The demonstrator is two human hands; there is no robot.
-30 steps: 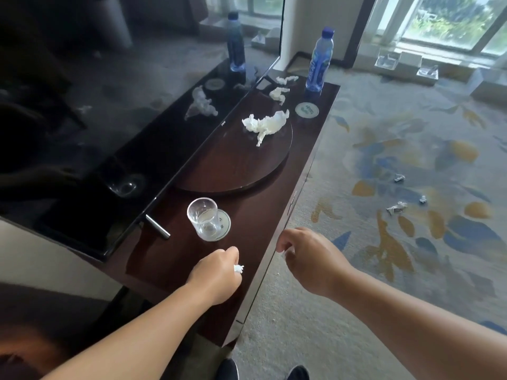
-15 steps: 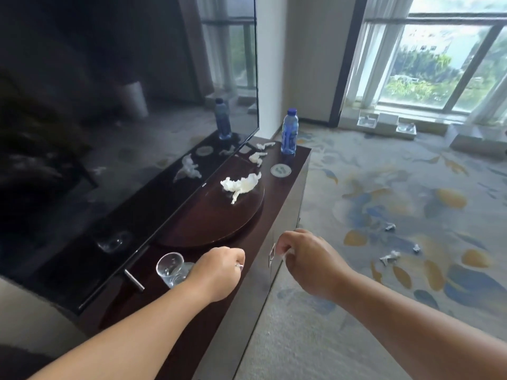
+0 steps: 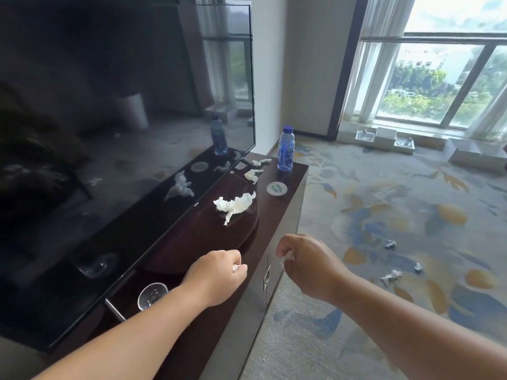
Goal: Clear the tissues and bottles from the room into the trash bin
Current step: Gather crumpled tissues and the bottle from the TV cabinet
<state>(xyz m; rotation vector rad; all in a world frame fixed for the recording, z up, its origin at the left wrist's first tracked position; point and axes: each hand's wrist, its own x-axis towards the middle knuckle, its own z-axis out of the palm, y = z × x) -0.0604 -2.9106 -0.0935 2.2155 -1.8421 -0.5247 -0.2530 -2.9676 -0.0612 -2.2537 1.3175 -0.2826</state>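
Left hand (image 3: pixel 219 272) fisted over cabinet (image 3: pixel 274 229) edge, pinching small tissue scrap (image 3: pixel 236 267). Right hand (image 3: pixel 307 264) off cabinet front, above carpet (image 3: pixel 356 201), fingers curled on white scrap (image 3: pixel 284 259), mostly hidden. Glass (image 3: pixel 152 294) beside left forearm. Round tray (image 3: pixel 208 242) holds big crumpled tissue (image 3: pixel 234 205). Small tissues (image 3: pixel 253 174) past the tray, coaster (image 3: pixel 276 188), bottle (image 3: pixel 286 149) upright at far end. TV (image 3: pixel 109 133) behind. Tissue bits (image 3: pixel 391 277) on carpet, right.

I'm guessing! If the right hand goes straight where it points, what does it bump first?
The right hand probably meets the dark cabinet beside the round tray first; depth is unclear.
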